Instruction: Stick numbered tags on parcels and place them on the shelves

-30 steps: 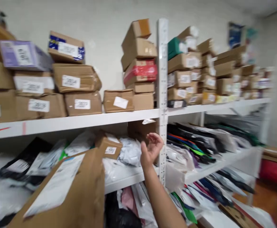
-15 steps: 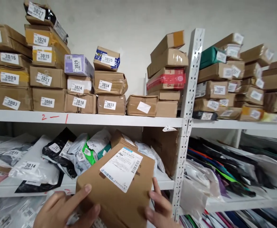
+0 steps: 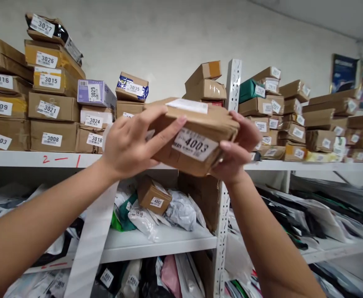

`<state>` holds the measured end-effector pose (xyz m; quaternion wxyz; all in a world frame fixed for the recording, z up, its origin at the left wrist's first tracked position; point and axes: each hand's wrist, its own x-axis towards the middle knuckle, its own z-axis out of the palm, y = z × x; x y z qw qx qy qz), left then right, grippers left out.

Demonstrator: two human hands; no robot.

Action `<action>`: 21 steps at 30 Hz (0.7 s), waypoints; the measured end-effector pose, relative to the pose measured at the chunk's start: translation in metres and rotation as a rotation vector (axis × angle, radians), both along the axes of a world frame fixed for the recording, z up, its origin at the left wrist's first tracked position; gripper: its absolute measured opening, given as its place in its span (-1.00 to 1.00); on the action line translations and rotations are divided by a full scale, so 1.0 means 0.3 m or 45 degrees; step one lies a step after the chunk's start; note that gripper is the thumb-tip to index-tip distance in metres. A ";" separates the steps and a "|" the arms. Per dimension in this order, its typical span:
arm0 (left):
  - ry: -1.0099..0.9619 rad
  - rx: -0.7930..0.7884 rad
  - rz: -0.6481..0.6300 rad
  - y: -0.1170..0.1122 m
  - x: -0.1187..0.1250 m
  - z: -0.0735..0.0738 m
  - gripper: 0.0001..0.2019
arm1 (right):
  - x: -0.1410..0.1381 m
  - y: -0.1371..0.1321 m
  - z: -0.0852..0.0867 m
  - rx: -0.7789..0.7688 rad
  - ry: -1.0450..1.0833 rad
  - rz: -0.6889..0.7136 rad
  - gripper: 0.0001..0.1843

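Note:
Both my hands hold a brown cardboard parcel (image 3: 197,134) raised at the level of the upper shelf (image 3: 29,159). Its front bears a white label reading 4003. My left hand (image 3: 131,142) grips its left side with fingers laid over the top edge. My right hand (image 3: 239,147) cups its right end from below. A long white paper strip (image 3: 91,236) hangs down under my left wrist. Behind the parcel on the upper shelf stand numbered boxes, among them one marked 3035 (image 3: 132,87).
A white perforated upright (image 3: 231,124) divides the rack. Stacks of labelled boxes (image 3: 44,107) fill the upper shelf left and right. The lower shelf (image 3: 156,242) carries soft mail bags and a small box marked 4002 (image 3: 153,196). Dark flat packets (image 3: 296,219) lie on the right-hand shelves.
The parcel went from low in front of the lower shelf up to upper-shelf height, turned so its 4003 label faces me. Both hands rose with it; the view shifted slightly.

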<state>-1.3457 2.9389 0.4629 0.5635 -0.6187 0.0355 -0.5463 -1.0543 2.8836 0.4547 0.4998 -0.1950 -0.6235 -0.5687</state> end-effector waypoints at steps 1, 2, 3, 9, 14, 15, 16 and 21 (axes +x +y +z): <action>0.012 -0.069 0.008 0.020 0.022 0.034 -0.25 | 0.012 0.013 0.044 0.052 -0.065 0.023 -0.47; 0.034 -0.145 0.006 0.038 0.042 0.060 -0.22 | 0.022 0.026 0.077 0.094 -0.127 0.047 -0.45; 0.058 -0.220 0.001 0.052 0.060 0.078 -0.20 | 0.031 0.038 0.102 0.117 -0.171 0.063 -0.43; 0.119 -0.405 -0.047 0.083 0.133 0.131 -0.21 | 0.088 0.111 0.174 0.023 -0.046 -0.007 -0.43; 0.171 -0.513 -0.044 0.089 0.196 0.206 -0.15 | 0.132 0.167 0.215 -0.042 0.007 -0.022 -0.27; 0.172 -0.533 -0.029 0.091 0.212 0.223 -0.11 | 0.138 0.176 0.222 -0.045 0.022 -0.044 -0.25; 0.169 -0.550 -0.010 0.093 0.227 0.238 -0.08 | 0.143 0.186 0.227 -0.037 0.048 -0.078 -0.25; 0.141 -0.608 0.101 0.121 0.303 0.292 0.05 | 0.146 0.232 0.199 0.018 0.239 -0.253 -0.14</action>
